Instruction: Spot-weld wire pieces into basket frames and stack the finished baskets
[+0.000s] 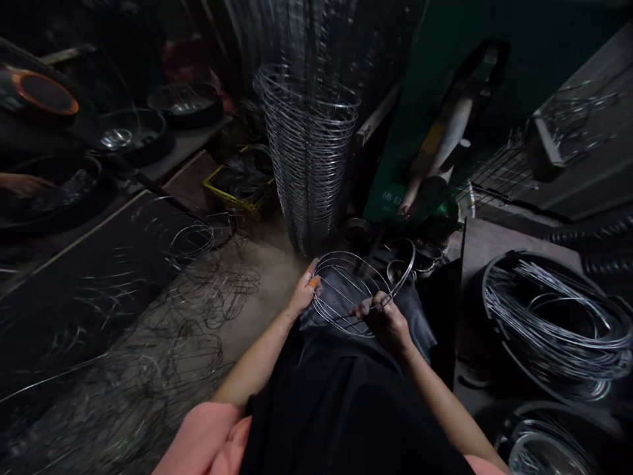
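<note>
Concrete floor point(262, 277) strewn with loose wire loops point(208, 303) lay beside the dark apron point(341, 409), where an oval wire rack point(346, 290) rested, its long axis running 9 to 3 o'clock. The left hand point(302, 293) gripped its rim at 9 o'clock; the right hand point(386, 323), nearer its middle, pinched a wire at 4 o'clock.

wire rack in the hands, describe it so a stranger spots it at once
Start at the tall stack of wire hoops. Just below it, the left hand and right hand hold an oval wire rack over a dark lap. Unlike the loose coils nearby, it has straight parallel wires across its rim.
</note>
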A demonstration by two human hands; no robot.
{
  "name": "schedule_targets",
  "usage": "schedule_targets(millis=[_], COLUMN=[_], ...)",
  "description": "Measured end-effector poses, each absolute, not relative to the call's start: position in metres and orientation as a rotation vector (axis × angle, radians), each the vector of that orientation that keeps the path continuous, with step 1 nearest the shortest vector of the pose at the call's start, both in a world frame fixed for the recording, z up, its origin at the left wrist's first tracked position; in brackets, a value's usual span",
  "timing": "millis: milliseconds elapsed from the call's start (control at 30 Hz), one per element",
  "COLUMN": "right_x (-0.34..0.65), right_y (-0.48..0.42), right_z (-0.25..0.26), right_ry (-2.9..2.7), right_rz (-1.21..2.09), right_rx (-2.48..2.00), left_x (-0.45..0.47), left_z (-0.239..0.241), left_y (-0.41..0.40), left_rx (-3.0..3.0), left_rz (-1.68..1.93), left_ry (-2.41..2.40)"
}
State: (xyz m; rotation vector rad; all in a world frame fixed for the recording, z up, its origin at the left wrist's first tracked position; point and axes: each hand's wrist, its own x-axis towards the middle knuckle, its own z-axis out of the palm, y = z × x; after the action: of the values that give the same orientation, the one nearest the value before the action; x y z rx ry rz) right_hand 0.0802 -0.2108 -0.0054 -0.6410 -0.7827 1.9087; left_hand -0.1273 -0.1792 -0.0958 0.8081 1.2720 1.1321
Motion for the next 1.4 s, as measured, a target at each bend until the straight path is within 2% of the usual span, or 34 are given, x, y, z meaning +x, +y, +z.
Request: schedule_targets(millis=[200, 267, 433, 567, 733, 867, 1033, 1200, 1400], right_x=[0.081, 0.091, 0.153, 0.208, 0.234, 0.213, 0.151, 0.112, 0.110], right_y=[-0.193, -0.189, -0.206, -0.240, -0.259, -0.233, -0.179, -0.155, -0.153], right_z=[0.000, -0.004, -0.040, -0.081, -0.085, -0.043, 0.013, 0.024, 0.016], right_ry=[-0.829, -0.915, -1.354, -1.672, -1.856, -1.765, -1.507, -1.325, -1.285], right_rz=[1.740, 1.544, 0.806, 0.584, 0.575, 0.602, 0.831, 1.082, 1.073], right_rx=[-0.742, -0.915, -1.495, -1.599, -1.630, -1.640, -1.457, -1.300, -1.251], left_x=[-0.124, -0.124, -0.124, -0.119, -0.112, -0.113, -0.112, -0.112, -0.112], left_z=[-0.078, -0.075, -0.080, -0.077, -0.050, -0.012, 0.024, 0.029, 0.022], left_y=[-0.182, -0.190, -0.205, -0.199, -0.167, -0.134, -0.113, -0.108, -0.091], left_rx=[0.915, 0.929, 0.930, 0.834, 0.638, 0.644, 0.785, 0.809, 0.898], left_rz=[1.141, 1.197, 1.278, 1.300, 1.312, 1.196, 0.988, 0.917, 0.816], left_ry=[1.252, 1.246, 1.324, 1.299, 1.295, 1.289, 1.319, 1.357, 1.350])
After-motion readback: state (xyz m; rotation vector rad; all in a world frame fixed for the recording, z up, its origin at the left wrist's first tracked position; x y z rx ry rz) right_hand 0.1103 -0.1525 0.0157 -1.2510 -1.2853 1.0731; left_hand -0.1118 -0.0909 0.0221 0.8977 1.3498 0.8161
